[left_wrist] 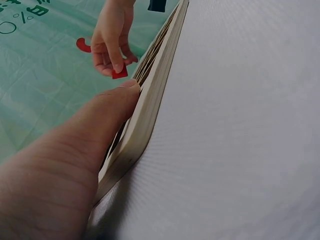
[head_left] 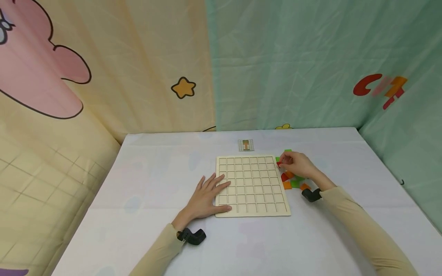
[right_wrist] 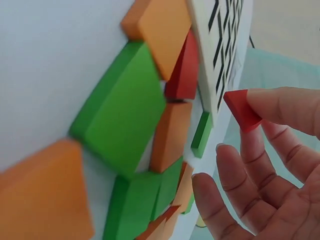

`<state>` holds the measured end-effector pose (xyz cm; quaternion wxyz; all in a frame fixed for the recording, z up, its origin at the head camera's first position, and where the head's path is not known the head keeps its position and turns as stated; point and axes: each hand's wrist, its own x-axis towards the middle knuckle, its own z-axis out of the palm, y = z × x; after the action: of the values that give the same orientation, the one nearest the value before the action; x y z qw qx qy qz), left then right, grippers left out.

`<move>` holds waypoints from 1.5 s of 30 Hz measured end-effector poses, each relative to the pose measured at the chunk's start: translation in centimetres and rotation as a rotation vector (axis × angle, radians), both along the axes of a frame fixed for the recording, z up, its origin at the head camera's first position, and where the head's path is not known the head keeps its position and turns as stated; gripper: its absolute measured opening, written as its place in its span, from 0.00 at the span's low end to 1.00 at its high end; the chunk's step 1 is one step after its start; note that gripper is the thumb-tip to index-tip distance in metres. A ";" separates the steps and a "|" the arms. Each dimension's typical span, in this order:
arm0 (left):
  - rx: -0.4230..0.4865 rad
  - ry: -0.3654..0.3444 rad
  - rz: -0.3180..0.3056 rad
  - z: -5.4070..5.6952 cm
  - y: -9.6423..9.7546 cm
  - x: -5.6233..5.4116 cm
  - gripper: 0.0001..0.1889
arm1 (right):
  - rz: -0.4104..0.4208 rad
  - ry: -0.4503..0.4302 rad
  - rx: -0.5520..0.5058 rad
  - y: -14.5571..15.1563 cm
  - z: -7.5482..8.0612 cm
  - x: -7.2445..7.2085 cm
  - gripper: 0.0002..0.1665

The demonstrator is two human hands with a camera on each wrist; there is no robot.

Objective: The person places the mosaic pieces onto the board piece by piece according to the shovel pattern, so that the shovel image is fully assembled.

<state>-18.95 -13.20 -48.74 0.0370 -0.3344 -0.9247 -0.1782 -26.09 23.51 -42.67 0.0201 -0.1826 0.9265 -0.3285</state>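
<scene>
A pale wooden board (head_left: 253, 187) with a square grid lies flat on the table. My left hand (head_left: 203, 198) rests at its left side with fingers spread over the edge, the thumb (left_wrist: 112, 107) lying along the rim in the left wrist view. Beyond the board's right edge, my right hand (head_left: 297, 164) pinches a small red block (right_wrist: 242, 107) between thumb and fingers, raised above the table. Under and beside that hand are loose blocks, among them a large green block (right_wrist: 120, 110), an orange block (right_wrist: 165, 32) and another red block (right_wrist: 186, 70) close to the board.
Behind the board lies a small card (head_left: 246, 145) printed with a grid and a coloured figure. A white cloth covers the table (head_left: 155, 168). Printed curtains (head_left: 276, 65) hang along the back and sides. A black wrist camera (head_left: 311, 194) sits on the right wrist.
</scene>
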 end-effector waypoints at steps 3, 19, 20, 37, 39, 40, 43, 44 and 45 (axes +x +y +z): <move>0.008 0.008 -0.005 0.0 0.0 0.0 0.42 | 0.027 0.001 -0.014 -0.6 0.2 -0.2 0.05; -0.005 -0.007 -0.013 0.0 0.2 0.0 0.42 | 0.008 0.044 0.005 -3.9 1.0 -0.9 0.03; -0.005 -0.008 -0.013 0.0 0.2 0.0 0.42 | 0.001 0.050 0.018 -4.1 0.9 -0.9 0.03; -0.014 0.010 -0.001 0.0 -0.1 -0.1 0.42 | 0.099 0.090 -0.062 -7.3 0.3 -2.1 0.04; -0.018 0.010 -0.002 -0.1 -0.1 -0.2 0.42 | 0.104 0.088 -0.058 -7.7 0.1 -2.3 0.05; -0.019 0.009 -0.002 -0.1 -0.1 -0.2 0.42 | 0.109 0.088 -0.057 -8.0 0.1 -2.4 0.05; -0.022 0.006 -0.005 -0.1 -0.1 -0.2 0.42 | 0.118 0.085 -0.045 -8.7 -0.1 -2.8 0.06; -0.024 0.006 -0.004 0.0 -0.1 -0.2 0.42 | 0.119 0.081 -0.042 -8.9 -0.2 -2.9 0.06; -0.022 0.007 -0.005 0.0 -0.1 -0.1 0.42 | 0.121 0.075 -0.041 -9.1 -0.3 -3.1 0.07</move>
<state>-19.09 -13.26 -48.76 0.0362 -0.3377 -0.9257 -0.1668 -29.15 14.38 -42.96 0.0014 -0.2508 0.9070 -0.3384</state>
